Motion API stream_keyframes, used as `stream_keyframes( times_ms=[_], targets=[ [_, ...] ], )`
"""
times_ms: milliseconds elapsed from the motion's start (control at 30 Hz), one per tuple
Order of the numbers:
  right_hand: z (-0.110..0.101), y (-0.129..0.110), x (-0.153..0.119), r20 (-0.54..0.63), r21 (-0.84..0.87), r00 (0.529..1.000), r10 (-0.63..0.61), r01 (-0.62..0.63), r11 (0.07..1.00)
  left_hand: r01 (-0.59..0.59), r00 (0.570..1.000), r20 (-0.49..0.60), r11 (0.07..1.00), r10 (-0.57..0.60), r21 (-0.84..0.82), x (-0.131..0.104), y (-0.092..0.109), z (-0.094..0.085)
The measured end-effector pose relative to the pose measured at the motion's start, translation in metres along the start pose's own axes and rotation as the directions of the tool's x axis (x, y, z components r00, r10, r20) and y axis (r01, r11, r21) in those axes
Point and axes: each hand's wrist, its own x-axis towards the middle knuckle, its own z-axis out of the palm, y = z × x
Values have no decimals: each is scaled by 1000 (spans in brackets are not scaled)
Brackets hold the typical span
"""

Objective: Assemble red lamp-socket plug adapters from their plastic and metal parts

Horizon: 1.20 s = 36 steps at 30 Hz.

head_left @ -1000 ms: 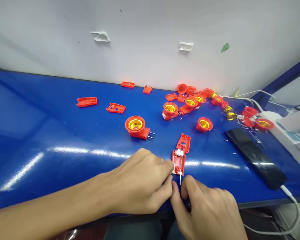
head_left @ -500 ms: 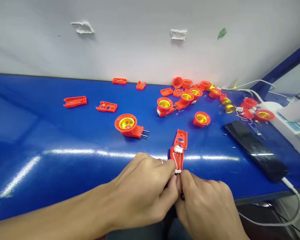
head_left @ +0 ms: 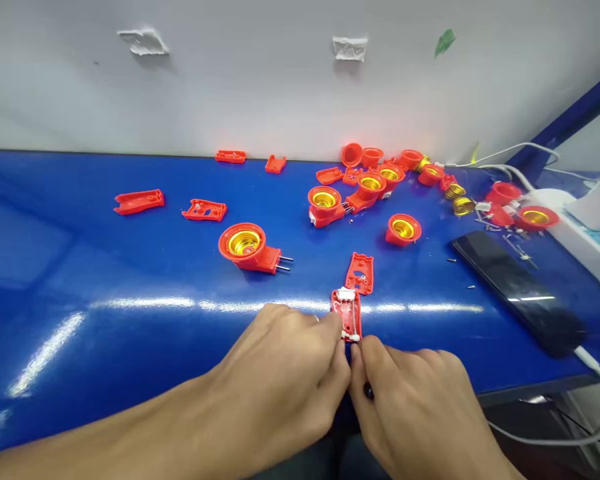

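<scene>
Just ahead of my hands on the blue table is an open red plastic housing (head_left: 349,319), with a white piece at its far end, a thin spring along its right side and small white bits at its near end. My left hand (head_left: 293,373) is closed, pinching the housing's near left edge. My right hand (head_left: 417,400) is closed too, its thumb and finger pressed at the near right corner. A round black end (head_left: 369,390) of something shows between the right fingers; the rest is hidden. Against the housing's far end lies a red cover plate (head_left: 360,273).
A red lamp socket (head_left: 245,245) with two pins lies to the left. Several red sockets (head_left: 325,203) and gold threaded sleeves (head_left: 463,205) are grouped at the back right. A black phone (head_left: 517,290) with a white cable lies at the right, near a white power strip (head_left: 597,257).
The housing has turned slightly and shifted left between my fingers. Its white near-end bits now sit side by side, and a gap has opened between my fingertips.
</scene>
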Motion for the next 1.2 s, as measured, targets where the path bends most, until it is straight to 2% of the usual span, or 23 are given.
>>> stream_keyframes(
  times_ms=[100, 233, 600, 1200],
  targets=[
    [2, 1, 0, -29, 29, 1000, 7, -6, 1000, 43, 999, -25, 998, -44, -53, -1, 1, -1],
    [5, 1, -2, -40, 71, 999, 22, -19, 997, 108, 994, 0, 988, -108, -109, -1, 1, -3],
    [6, 2, -3, -37, 107, 998, 51, -47, 993, 186, 983, 28, 976, -184, -112, 0, 3, -3],
    [4, 1, 0, -47, 119, 997, 69, -63, 991, 133, 991, -12, 980, -136, -145, 0, 2, -4]
  ],
)
